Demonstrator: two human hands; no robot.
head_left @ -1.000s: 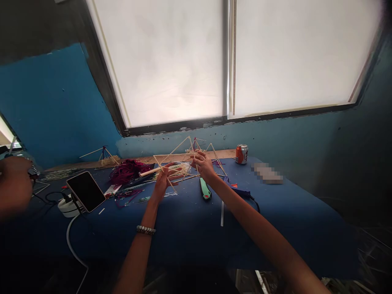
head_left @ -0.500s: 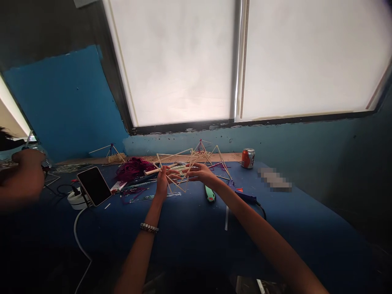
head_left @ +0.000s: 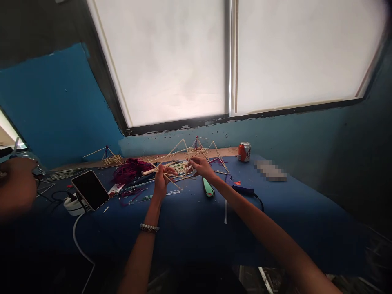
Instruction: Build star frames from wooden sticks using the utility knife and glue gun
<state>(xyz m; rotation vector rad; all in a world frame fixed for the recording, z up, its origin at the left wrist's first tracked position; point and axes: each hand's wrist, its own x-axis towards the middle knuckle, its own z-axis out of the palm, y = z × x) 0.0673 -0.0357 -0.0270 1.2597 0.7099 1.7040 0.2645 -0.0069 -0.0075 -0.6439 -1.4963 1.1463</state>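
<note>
Above the blue table, my left hand is closed on a frame of thin wooden sticks, with bracelets on that wrist. My right hand pinches the same frame at its right side. The frame's sticks meet in a pointed corner above my hands. Behind it lie a bundle of pale sticks and a heap of dark magenta string. A green cutter rests just below my right wrist.
A phone leans by a white power socket at left. Another person's hand is at the left edge. A can, a blue glue gun and stick pyramids stand or lie farther right and back.
The stick frame has turned in my hands, and one corner now points upward. The view has shifted slightly; the other person's hand sits farther left.
</note>
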